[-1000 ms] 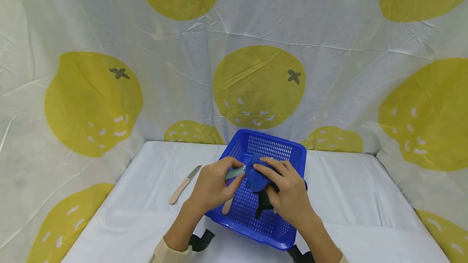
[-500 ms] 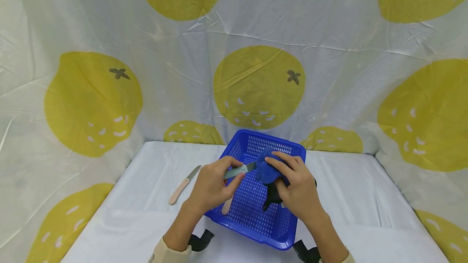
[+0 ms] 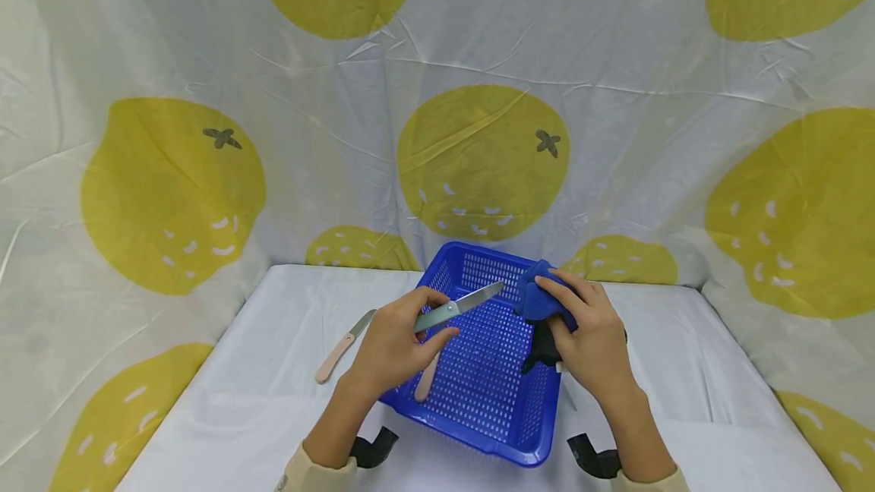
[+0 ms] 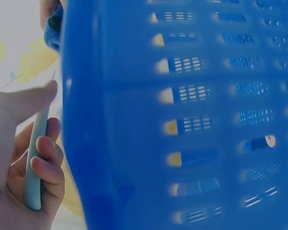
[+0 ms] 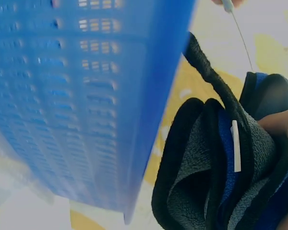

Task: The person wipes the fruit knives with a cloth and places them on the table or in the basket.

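My left hand (image 3: 393,344) grips a knife by its pale green handle (image 3: 437,316), above the left side of a blue plastic basket (image 3: 509,455). Its bare steel blade (image 3: 481,297) points up and to the right. In the left wrist view, curled fingers wrap that handle (image 4: 37,158). Over the basket's right side, my right hand (image 3: 593,336) holds a bunched blue cloth (image 3: 540,296). Grey lining and black edging show on the cloth (image 5: 192,163) in the right wrist view. In the head view, the blade tip is just left of the cloth.
A knife with a pale pink handle (image 3: 427,380) lies inside the basket, partly hidden by my left hand. Another pink-handled knife (image 3: 335,357) lies on the white tabletop (image 3: 273,370), left of the basket. A lemon-print curtain (image 3: 328,158) hangs behind.
My right hand and the cloth have moved right and slightly up, sliding off the blade, which is now fully exposed. The left hand and its knife have tilted slightly upward.
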Demonstrator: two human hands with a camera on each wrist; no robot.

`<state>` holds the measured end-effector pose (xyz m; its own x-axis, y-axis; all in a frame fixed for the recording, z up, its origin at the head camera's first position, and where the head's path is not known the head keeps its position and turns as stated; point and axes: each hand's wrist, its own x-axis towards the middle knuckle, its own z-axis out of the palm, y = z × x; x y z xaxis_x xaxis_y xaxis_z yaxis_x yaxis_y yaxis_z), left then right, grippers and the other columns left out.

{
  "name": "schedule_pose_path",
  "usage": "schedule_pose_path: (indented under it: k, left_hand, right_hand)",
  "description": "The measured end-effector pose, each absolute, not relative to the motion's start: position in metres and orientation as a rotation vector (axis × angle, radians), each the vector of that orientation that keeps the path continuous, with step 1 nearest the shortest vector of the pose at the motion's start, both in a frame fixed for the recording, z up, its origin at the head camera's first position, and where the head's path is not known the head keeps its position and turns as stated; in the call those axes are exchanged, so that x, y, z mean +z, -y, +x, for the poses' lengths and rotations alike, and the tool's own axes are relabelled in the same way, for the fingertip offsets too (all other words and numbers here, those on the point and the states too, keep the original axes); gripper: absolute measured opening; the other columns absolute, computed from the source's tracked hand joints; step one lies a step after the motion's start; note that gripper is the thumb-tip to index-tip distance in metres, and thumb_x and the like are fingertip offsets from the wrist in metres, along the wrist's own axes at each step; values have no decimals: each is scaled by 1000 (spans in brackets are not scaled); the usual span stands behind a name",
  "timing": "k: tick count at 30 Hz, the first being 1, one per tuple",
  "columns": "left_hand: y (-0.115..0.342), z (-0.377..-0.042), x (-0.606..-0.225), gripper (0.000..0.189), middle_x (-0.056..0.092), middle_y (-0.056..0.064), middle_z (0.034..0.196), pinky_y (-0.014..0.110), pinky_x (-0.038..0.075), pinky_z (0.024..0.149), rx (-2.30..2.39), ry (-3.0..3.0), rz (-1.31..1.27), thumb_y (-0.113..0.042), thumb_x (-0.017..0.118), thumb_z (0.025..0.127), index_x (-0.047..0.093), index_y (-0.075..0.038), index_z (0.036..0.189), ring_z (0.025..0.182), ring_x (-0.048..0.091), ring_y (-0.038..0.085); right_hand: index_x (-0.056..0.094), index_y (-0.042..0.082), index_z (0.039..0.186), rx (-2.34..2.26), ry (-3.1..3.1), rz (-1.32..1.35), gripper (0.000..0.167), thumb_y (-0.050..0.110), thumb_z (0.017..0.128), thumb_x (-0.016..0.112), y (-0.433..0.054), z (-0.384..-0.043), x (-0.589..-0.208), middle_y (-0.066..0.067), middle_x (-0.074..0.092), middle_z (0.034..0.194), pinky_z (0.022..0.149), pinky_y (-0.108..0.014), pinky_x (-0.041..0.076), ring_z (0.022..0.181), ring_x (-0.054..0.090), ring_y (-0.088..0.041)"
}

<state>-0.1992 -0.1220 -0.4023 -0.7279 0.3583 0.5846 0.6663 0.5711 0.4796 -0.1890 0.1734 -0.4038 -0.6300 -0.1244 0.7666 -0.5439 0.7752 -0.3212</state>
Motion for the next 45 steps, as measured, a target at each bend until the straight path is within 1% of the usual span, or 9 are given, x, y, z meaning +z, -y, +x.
schedule_pose_path:
  k: [5,16,25,27,30,34,37,41,45]
  left_hand:
    - [123,-201,-402,29,73,-2,103,19,58,74,-1022,2412,-781,-14,79,92,66,-13,118,81,65,7]
    - [125,-204,-405,22,74,-2,107,30,61,85,-1225,2370,-717,-21,62,105,68,-12,123,94,70,7]
    - [121,-204,-408,23,70,1,101,28,58,77,-1221,2366,-724,-23,54,108,69,-10,121,87,63,10]
    - [119,-204,-408,22,69,2,102,28,58,78,-1232,2368,-727,-21,54,108,68,-10,121,88,63,11]
    - [118,-203,-409,22,68,0,103,27,58,76,-1238,2372,-719,-19,63,104,66,-11,124,87,62,12]
    - [117,-203,-411,37,68,1,103,23,57,69,-1237,2386,-700,-15,75,95,60,-13,129,84,64,12]
    - [117,-204,-412,37,68,-1,107,23,59,73,-1231,2400,-698,-14,75,95,59,-15,128,88,66,14]
    - [116,-204,-412,29,68,-3,107,27,60,82,-1214,2405,-727,-15,73,97,61,-17,122,91,67,14]
    - [114,-204,-412,27,69,-3,105,27,60,82,-1186,2396,-783,-14,73,96,62,-16,120,90,66,13]
  right_hand:
    - [72,17,130,718,2198,461,55,-8,82,77,-183,-190,-403,-10,64,138,97,-57,55,121,58,-31]
    - [72,18,130,738,2192,464,56,-10,81,76,-186,-190,-401,-9,64,139,99,-59,53,125,58,-34]
    - [72,20,131,724,2195,502,57,-8,82,75,-175,-187,-401,-6,63,140,97,-54,55,121,58,-27]
    - [71,21,132,731,2189,516,58,-7,82,75,-171,-185,-401,-5,63,140,101,-49,54,123,58,-27]
    - [70,22,133,738,2177,543,59,-6,82,76,-165,-183,-401,-5,63,141,108,-33,51,125,58,-27]
    - [70,21,134,763,2155,595,59,-7,82,75,-157,-180,-401,-6,63,141,113,-13,37,125,58,-29]
    - [70,20,134,778,2141,635,59,-7,82,75,-151,-178,-401,-7,63,141,114,-10,33,126,58,-28]
    - [70,20,134,778,2109,690,59,-6,81,74,-143,-177,-403,-7,63,141,113,-10,35,123,60,-27]
    - [70,21,133,775,2082,734,59,-5,81,75,-135,-175,-403,-6,64,140,110,-9,37,118,61,-25]
